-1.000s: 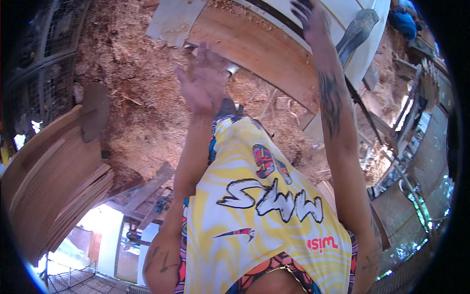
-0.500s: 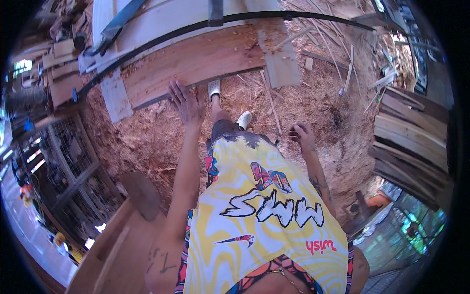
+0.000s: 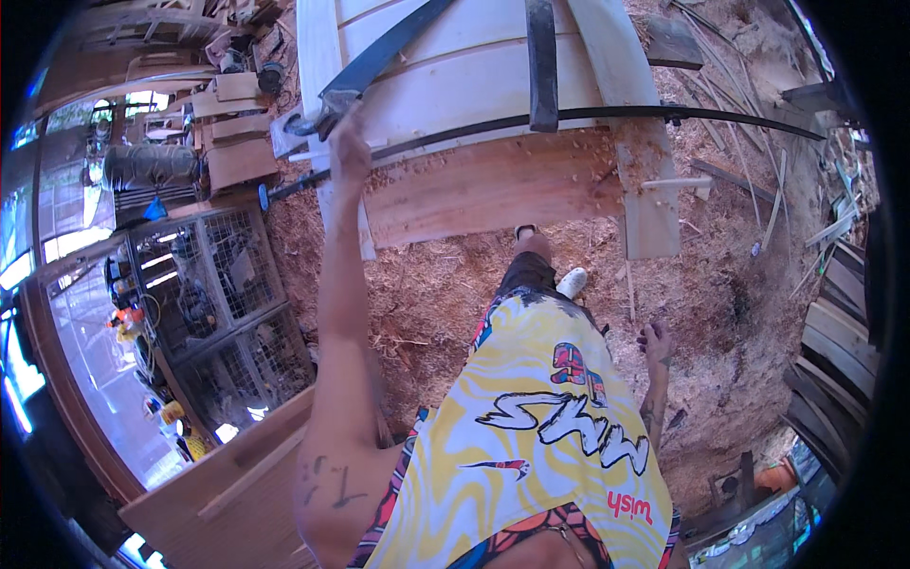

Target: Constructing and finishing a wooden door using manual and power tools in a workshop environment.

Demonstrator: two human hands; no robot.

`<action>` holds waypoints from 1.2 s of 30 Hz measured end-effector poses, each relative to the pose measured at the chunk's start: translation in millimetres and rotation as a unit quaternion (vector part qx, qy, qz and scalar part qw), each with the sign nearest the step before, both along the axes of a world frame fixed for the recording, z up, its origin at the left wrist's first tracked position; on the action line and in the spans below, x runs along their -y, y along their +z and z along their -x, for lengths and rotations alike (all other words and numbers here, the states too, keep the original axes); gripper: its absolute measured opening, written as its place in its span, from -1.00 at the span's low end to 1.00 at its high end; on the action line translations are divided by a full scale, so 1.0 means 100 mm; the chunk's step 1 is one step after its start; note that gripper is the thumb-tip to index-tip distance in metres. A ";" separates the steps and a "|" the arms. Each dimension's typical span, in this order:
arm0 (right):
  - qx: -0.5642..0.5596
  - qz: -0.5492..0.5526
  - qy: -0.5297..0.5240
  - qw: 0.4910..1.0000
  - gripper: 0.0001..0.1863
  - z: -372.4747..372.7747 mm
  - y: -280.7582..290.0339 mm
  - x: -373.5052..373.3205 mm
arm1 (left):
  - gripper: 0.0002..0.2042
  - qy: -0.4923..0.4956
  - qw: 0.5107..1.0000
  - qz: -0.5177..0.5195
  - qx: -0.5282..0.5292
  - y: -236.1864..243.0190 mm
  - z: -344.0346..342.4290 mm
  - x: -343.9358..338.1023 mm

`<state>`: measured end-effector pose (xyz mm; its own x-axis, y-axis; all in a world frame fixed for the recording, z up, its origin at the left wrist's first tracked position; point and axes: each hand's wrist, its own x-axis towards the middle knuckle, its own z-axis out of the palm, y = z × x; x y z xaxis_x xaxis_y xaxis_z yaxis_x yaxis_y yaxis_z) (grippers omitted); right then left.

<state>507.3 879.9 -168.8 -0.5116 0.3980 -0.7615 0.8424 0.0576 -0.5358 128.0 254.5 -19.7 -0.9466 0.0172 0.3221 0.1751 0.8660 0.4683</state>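
My left hand [image 3: 350, 156] reaches forward to the handle end of a handsaw [image 3: 391, 52] with a broad dark blade. Its fingers touch or nearly touch the handle; blur hides how far they are closed. The saw lies across a pale wooden panel [image 3: 474, 71] made of joined boards. Along the panel's near part runs a long dark metal bar [image 3: 445, 134], with another dark bar [image 3: 542, 76] standing across it. Nearer me, a reddish-brown board [image 3: 493, 185] spans between two pale uprights, dusted with shavings. My right hand [image 3: 655, 342] hangs at my side, fingers loosely curled and apart, holding nothing.
Shavings and thin wood strips litter the ground [image 3: 436, 275]. Stacked planks [image 3: 834, 327] stand at the right. To the left are wire-mesh frames [image 3: 232, 247] and a pile of boards [image 3: 232, 133]; a brown wooden panel [image 3: 227, 474] lies at the near left.
My left hand has left the near edge of the reddish-brown board and gone forward to the saw handle. My right hand stays low at my side. The view has swung left.
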 end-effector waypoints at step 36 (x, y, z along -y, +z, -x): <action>-0.440 0.095 0.543 0.709 -0.48 2.72 1.68 -0.38 | -0.60 0.177 0.680 -0.703 -0.110 0.11 -2.02 -4.12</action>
